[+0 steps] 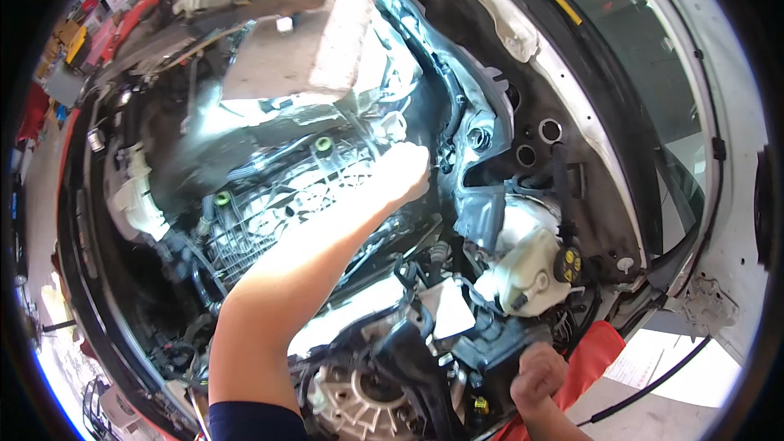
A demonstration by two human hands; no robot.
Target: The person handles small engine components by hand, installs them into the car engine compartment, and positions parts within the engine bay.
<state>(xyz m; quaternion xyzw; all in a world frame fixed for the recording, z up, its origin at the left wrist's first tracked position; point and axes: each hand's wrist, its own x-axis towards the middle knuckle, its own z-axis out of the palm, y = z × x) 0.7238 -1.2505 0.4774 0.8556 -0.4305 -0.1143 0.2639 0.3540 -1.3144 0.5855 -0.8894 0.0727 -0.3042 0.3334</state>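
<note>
My left arm reaches across a car's engine bay. My left hand (404, 171) is beyond the ribbed engine top (310, 192), beside the dark bulkhead edge. Strong light washes it out; it looks closed, and whatever it may grip is hidden. At the lower right, my right hand (539, 376) is curled closed beside a red cover (594, 355) draped over the car's side. I cannot make out anything inside its fingers. Just beyond that hand stands a cream fluid reservoir (531, 282) with a black cap (567, 264).
A pale box-shaped piece (294, 41) rests across the far left of the bay. A round ribbed metal housing (359, 392) lies low in front of me. Hoses and brackets crowd the middle. The windscreen (645, 73) rises at the right; shelves with goods (90, 16) stand at the far left.
</note>
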